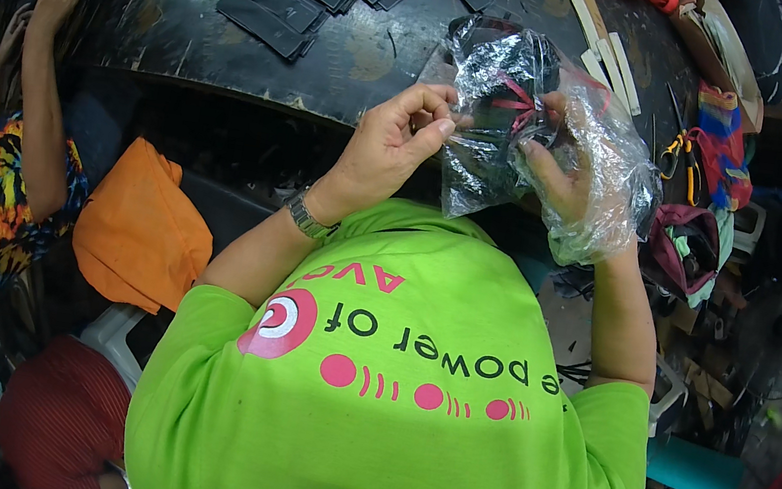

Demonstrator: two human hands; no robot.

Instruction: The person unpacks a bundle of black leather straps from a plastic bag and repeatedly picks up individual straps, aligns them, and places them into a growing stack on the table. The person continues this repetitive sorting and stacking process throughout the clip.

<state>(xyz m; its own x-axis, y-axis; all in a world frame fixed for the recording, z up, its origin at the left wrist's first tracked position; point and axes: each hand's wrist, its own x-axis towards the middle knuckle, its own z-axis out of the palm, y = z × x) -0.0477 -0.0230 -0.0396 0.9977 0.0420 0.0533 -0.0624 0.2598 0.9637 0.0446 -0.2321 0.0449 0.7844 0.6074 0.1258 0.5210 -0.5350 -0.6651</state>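
Observation:
A crinkled clear plastic bag hangs between my hands over the table's near edge. My left hand, with a metal watch on its wrist, is closed in a pinch on the left side of the bag, thumb against forefinger. Loose film lies over my right hand and its wrist; the hand looks to be inside the bag. Its thumb and fingers close on the right side of a black bundle with a dark pink ribbon tied round it. Glare on the film hides what the bundle is.
Flat black strips lie in overlapping rows on the dark table. Pale slats, orange-handled pliers and a maroon pouch are at right. Left, another person's arm reaches over the table, near an orange cloth.

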